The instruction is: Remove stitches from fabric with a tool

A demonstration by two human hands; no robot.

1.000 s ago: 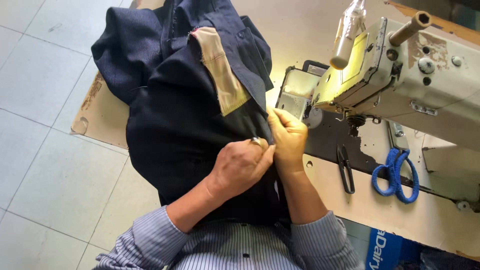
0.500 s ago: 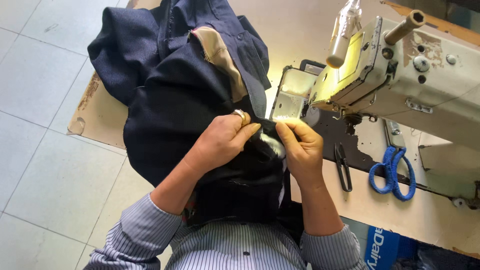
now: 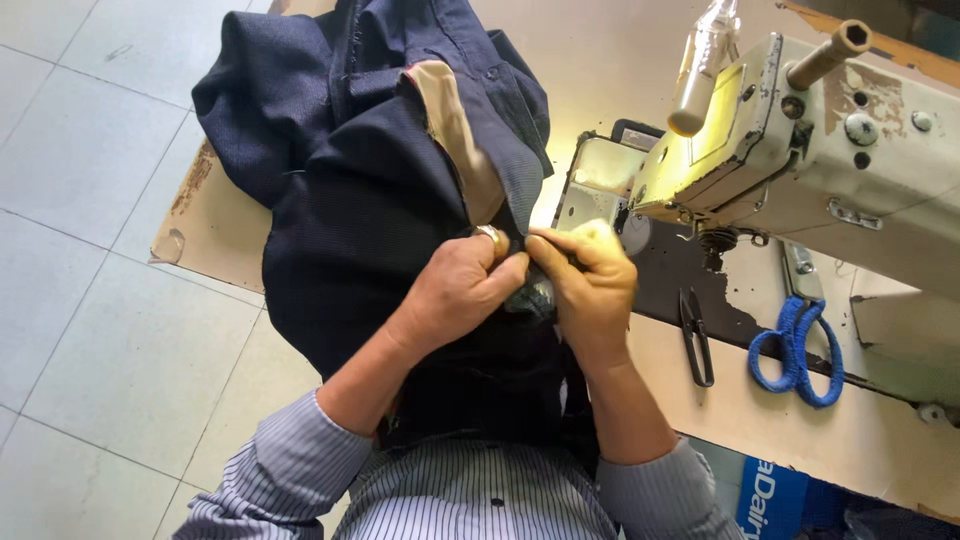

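Navy cloth fills your head view: the dark garment [image 3: 370, 220] lies heaped on the table [image 3: 200, 225], its tan lining strip [image 3: 450, 130] turned up. Half a second ago your hands were spread a little apart on the fabric; now they have drawn together just left of the sewing machine [image 3: 850, 140]. Your left hand [image 3: 460, 285] and right hand [image 3: 590, 280] both pinch one small fold between fingertips, touching. That suggests you are fixing a seam edge. Blue-handled scissors [image 3: 800, 350] and black snips [image 3: 695, 335] lie untouched.
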